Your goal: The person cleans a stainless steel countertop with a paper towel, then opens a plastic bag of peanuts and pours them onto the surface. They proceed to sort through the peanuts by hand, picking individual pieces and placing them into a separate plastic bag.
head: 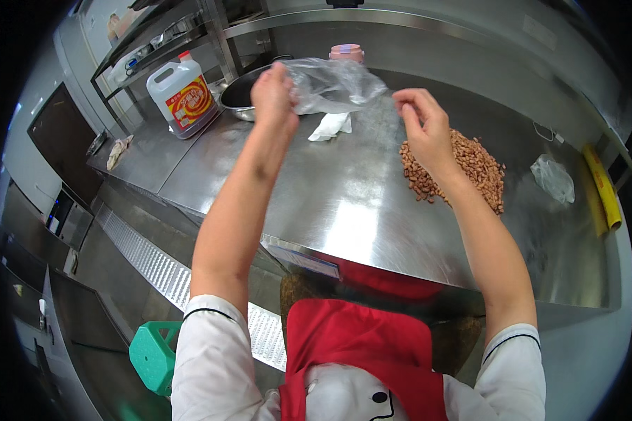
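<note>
A clear plastic bag hangs in the air over the steel table, gripped at its left end by my left hand. The bag's right end trails toward my right hand, which is apart from it with fingers loosely curled and nothing seen in them. Behind and below that hand, a heap of shelled peanuts lies on the tabletop; my right forearm hides part of it. Under the bag sits a crumpled white tissue.
A large metal bowl and a jug with a red cap stand at the back left. Behind the bag is a pink tub. At right lie another crumpled plastic bag and a yellow roll. A green stool stands below left.
</note>
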Demonstrator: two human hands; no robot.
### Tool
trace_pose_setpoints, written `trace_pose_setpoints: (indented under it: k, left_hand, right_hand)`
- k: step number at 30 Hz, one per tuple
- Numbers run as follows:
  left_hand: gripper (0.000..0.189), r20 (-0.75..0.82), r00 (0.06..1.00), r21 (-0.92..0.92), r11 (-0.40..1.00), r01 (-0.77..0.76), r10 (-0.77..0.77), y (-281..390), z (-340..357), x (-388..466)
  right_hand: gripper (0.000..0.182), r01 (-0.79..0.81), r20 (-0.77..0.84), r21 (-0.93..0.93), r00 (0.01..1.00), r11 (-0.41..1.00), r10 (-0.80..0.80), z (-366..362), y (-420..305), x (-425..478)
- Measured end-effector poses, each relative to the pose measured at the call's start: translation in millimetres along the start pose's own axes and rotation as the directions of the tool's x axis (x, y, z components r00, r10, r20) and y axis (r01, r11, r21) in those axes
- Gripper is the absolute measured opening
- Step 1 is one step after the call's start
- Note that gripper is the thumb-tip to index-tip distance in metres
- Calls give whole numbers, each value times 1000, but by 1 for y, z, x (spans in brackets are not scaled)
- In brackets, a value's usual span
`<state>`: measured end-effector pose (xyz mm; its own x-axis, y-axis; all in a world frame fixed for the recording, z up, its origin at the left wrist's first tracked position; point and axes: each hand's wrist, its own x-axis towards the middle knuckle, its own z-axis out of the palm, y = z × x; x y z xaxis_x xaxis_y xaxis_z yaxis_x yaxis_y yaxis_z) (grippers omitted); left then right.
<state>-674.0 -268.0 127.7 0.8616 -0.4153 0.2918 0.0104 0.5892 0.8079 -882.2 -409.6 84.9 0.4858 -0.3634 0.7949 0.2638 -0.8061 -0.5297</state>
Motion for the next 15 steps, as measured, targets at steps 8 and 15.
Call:
trace_pose_setpoints:
  k: [8,15]
  left_hand:
    - [15,-83,997,-64,998,-9,4,35,-42,-14]
    - [14,36,997,-41,997,-60,62,39,-67,-24]
  right_hand:
    - [51,118,540,-455,825,883,168,115,72,-2]
    - [53,174,677,-627,603,760,421,145,104,19]
